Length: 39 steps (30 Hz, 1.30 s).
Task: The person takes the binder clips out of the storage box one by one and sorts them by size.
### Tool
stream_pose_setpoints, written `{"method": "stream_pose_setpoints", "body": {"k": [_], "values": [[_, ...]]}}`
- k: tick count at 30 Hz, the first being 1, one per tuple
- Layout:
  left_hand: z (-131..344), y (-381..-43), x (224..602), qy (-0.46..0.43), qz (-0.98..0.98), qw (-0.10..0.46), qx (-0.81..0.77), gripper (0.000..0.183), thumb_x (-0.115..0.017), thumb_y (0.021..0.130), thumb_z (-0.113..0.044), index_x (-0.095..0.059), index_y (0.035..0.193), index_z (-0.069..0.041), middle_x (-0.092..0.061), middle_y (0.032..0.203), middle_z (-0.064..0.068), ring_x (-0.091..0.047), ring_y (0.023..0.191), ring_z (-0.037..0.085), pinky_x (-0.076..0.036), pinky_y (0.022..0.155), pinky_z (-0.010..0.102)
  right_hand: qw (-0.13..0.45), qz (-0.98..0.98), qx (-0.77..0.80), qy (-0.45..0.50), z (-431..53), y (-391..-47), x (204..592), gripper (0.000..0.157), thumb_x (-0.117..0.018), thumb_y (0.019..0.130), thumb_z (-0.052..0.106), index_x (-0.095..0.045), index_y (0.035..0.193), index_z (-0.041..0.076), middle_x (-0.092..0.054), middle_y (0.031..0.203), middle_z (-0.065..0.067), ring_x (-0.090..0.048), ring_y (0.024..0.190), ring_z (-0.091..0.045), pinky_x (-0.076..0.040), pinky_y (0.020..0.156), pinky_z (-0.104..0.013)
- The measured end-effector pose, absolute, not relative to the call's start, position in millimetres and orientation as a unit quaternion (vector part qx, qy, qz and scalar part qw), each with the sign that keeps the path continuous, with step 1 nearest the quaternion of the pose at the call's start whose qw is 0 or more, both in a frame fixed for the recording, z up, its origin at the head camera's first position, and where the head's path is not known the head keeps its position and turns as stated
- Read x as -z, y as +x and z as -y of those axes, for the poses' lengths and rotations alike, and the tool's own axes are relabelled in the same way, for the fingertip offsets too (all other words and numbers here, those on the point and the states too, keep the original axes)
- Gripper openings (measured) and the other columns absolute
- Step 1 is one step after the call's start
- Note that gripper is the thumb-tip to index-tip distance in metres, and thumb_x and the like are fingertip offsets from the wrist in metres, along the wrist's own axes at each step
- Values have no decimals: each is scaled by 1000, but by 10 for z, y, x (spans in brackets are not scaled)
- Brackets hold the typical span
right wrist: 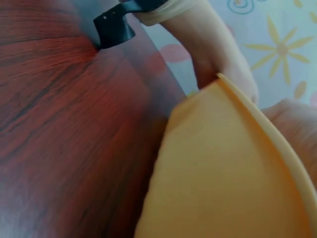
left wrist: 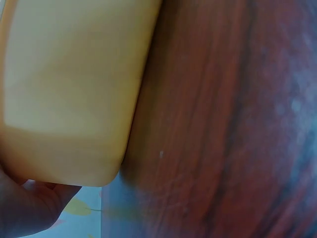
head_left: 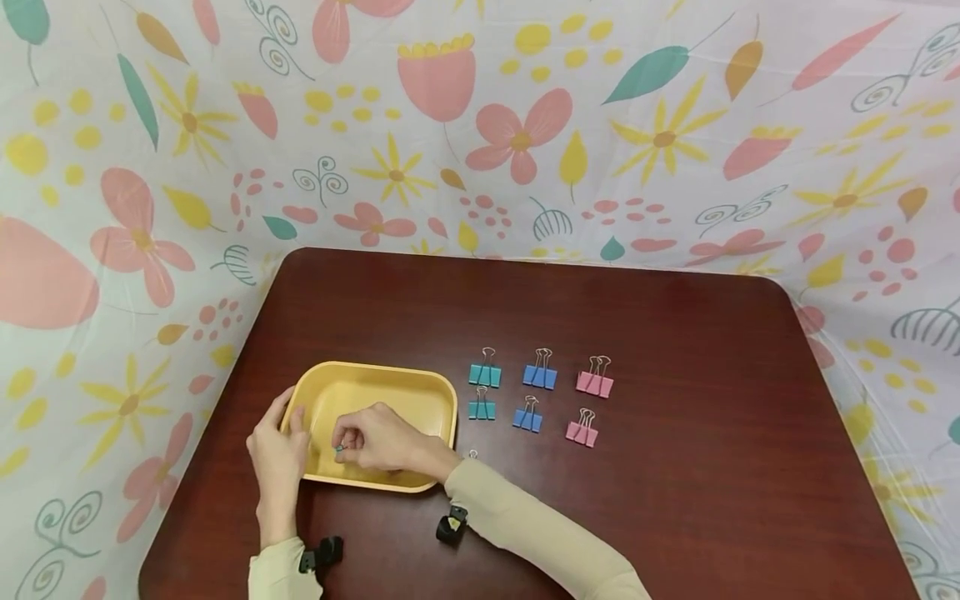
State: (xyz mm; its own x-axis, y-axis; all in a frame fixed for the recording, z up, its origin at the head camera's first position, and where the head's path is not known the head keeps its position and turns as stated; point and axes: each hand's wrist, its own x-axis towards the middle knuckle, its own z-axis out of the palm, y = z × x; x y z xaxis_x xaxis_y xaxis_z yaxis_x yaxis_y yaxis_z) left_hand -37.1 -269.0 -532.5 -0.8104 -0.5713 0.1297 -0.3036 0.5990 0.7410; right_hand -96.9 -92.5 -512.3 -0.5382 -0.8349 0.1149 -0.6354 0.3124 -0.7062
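A yellow plastic bin (head_left: 360,373) sits at the left of the table. My left hand (head_left: 279,450) grips its left end, thumb over the rim and fingers along the outside; in the left wrist view this hand (left wrist: 34,206) shows at the bin's lower corner. Inside the bin, my right hand (head_left: 378,437) pinches a small teal binder clip (head_left: 340,448), mostly covered by the fingers. In the right wrist view, the bin's wall (right wrist: 223,168) hides most of the right hand (right wrist: 294,124).
Right of the bin lie two teal binder clips (head_left: 485,375), two blue binder clips (head_left: 540,377) and two pink binder clips (head_left: 595,383), in two rows. A wire clip handle (head_left: 473,454) peeks out beside my right forearm. A patterned curtain (head_left: 517,200) borders the brown table (head_left: 697,400).
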Motion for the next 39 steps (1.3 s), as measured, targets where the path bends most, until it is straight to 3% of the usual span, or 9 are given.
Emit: {"method": "stream_pose_setpoints", "body": {"k": [3, 5, 8, 15, 22, 30, 39], "values": [[2684, -391, 5307, 253, 871, 178, 381, 35, -60, 101, -10, -66, 135, -12, -66, 131, 23, -65, 89, 43, -51, 83, 53, 149, -804, 379, -433, 820, -1027, 5076, 2, -80, 88, 19, -79, 89, 18, -74, 77, 12, -57, 66, 15, -46, 66, -3], [2682, -408, 5287, 257, 866, 174, 392, 35, -60, 101, -11, -66, 136, -12, -66, 132, 23, -63, 113, 47, -48, 95, 60, 152, -809, 387, -415, 747, -1095, 5042, 2, -79, 89, 18, -81, 90, 19, -76, 81, 12, -59, 68, 15, -47, 66, -4], [2685, -440, 5255, 256, 862, 173, 401, 36, -60, 101, -12, -65, 137, -13, -65, 133, 23, -57, 123, 48, -44, 102, 62, 141, -812, 408, -392, 639, -1229, 4966, 4, -80, 89, 18, -83, 91, 19, -78, 87, 11, -61, 70, 13, -48, 66, -7], [2697, -399, 5252, 259, 856, 185, 407, 35, -60, 101, -11, -66, 135, -12, -67, 131, 23, -60, 119, 47, -46, 100, 60, 130, -808, 440, -370, 404, -1402, 4866, 7, -78, 90, 19, -83, 94, 18, -80, 94, 7, -68, 77, 6, -48, 63, -12], [2679, -313, 5313, 256, 859, 189, 402, 35, -61, 99, -8, -67, 134, -10, -67, 130, 24, -61, 118, 48, -47, 98, 60, 114, -800, 444, -386, 69, -1350, 4851, 12, -70, 95, 7, -81, 98, 8, -78, 97, -2, -70, 79, -6, -50, 66, -14], [2677, -310, 5312, 258, 860, 186, 399, 34, -62, 99, -8, -67, 133, -9, -66, 131, 24, -58, 122, 48, -44, 102, 61, 86, -812, 425, -390, -325, -1340, 4814, 14, -68, 95, 4, -80, 97, 8, -72, 87, -1, -50, 62, -2, -42, 58, -17], [2654, -350, 5287, 256, 862, 184, 397, 34, -62, 99, -8, -68, 132, -10, -66, 130, 24, -59, 121, 48, -44, 101, 61, 77, -827, 401, -387, -684, -1392, 4737, 14, -67, 95, 5, -80, 97, 10, -72, 89, 2, -53, 67, -3, -47, 63, -18]]}}
